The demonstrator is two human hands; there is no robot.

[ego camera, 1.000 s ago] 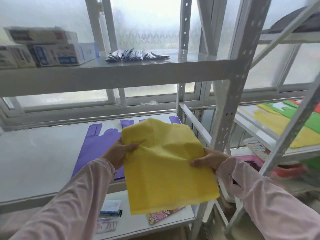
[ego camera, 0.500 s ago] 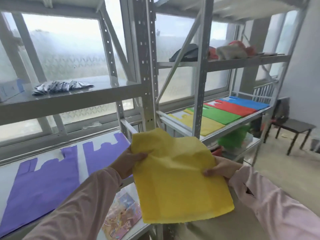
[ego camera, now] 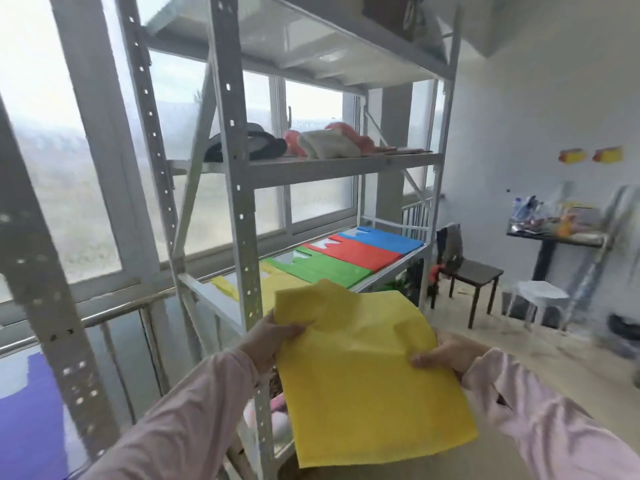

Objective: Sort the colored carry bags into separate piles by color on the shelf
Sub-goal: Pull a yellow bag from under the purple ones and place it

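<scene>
A yellow carry bag [ego camera: 363,372] hangs in front of me, held by both hands. My left hand [ego camera: 270,341] grips its upper left edge, thumb on top. Its right edge is pinched by my right hand [ego camera: 446,355]. Beyond it, on the white rack's middle shelf [ego camera: 391,277], lie separate piles: yellow bags [ego camera: 273,284], green bags [ego camera: 325,268], red bags [ego camera: 360,252] and blue bags [ego camera: 384,239]. The held bag covers the front of the yellow pile. At the far left a purple bag [ego camera: 27,417] lies on the other rack.
White slotted uprights [ego camera: 242,216] stand just left of the held bag. The shelf above carries a dark hat [ego camera: 256,147] and folded cloth [ego camera: 329,143]. A dark chair [ego camera: 467,271] and a small white stool [ego camera: 540,296] stand to the right on the floor.
My view has swung right, from the purple bags toward the rack with the colored piles. Both hands keep the same hold on the yellow bag, now nearer the yellow pile.
</scene>
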